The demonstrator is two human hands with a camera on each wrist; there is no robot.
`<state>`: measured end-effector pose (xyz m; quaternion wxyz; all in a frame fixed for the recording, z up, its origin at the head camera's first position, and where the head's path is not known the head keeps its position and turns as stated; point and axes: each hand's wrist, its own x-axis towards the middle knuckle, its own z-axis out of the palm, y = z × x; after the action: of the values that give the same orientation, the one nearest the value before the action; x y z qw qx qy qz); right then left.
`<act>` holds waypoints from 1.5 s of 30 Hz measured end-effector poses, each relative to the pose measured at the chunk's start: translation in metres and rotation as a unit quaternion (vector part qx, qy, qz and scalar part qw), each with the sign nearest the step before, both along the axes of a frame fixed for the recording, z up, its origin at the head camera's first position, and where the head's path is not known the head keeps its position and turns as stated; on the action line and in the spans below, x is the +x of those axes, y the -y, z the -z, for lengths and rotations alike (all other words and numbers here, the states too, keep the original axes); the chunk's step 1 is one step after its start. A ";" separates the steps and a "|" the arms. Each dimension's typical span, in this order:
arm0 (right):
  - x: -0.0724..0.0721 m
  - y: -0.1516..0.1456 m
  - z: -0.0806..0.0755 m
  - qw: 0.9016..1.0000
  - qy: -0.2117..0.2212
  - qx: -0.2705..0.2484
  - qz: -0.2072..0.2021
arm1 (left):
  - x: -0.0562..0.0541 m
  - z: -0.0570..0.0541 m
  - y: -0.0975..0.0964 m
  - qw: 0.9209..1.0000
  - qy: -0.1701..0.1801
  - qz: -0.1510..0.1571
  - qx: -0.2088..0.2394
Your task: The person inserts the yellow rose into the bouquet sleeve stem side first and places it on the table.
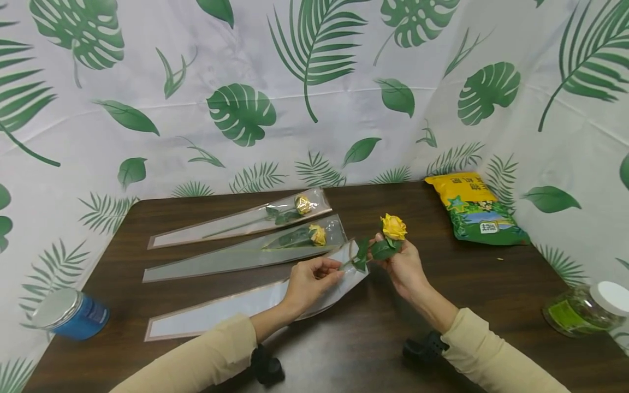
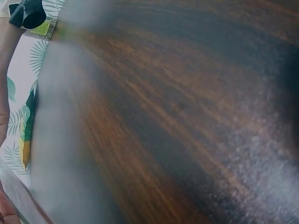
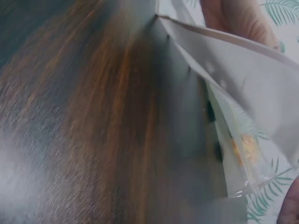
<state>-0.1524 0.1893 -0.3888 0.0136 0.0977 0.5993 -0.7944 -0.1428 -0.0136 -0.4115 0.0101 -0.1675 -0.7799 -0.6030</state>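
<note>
A yellow rose (image 1: 393, 227) with green leaves is held just below its bloom by my right hand (image 1: 407, 268). Its stem slants down to the left, across the mouth of a long, tapered flower sleeve (image 1: 216, 312). At that mouth my left hand (image 1: 308, 284) pinches the stem between thumb and fingers, over the sleeve. The wide end of the sleeve (image 3: 233, 65) is lifted off the table in the right wrist view; the narrow end lies flat. In the left wrist view, only part of a hand (image 2: 6, 210) shows at the lower left edge.
Two sleeved yellow roses, a far one (image 1: 302, 204) and a nearer one (image 1: 318, 235), lie behind on the dark table (image 1: 373, 349). A blue can (image 1: 81, 315) stands left. At right are a yellow-green bag (image 1: 479, 210) and a white-lidded jar (image 1: 582, 311).
</note>
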 end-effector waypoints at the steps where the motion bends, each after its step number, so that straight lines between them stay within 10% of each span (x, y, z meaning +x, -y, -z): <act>1: 0.000 0.000 0.000 1.000 0.005 0.001 0.000 | 0.002 -0.003 0.000 1.000 0.003 -0.001 0.001; 7: 0.000 -0.003 0.002 0.999 0.009 0.036 -0.026 | 0.012 -0.032 0.003 1.000 -0.001 0.018 0.011; 23: -0.005 -0.004 0.000 0.990 -0.053 0.058 -0.118 | -0.005 -0.015 0.004 0.997 -0.059 0.039 0.019; 38: -0.011 -0.015 -0.008 0.990 -0.120 0.006 -0.073 | -0.005 -0.023 0.006 0.998 -0.036 0.017 0.043; 45: -0.016 -0.022 -0.013 0.987 -0.146 -0.007 -0.062 | 0.009 -0.048 0.010 0.998 -0.032 0.023 0.045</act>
<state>-0.1682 0.2109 -0.3761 -0.0241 -0.0571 0.5945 -0.8017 -0.1337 -0.0235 -0.3632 0.0291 -0.2037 -0.7474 -0.6317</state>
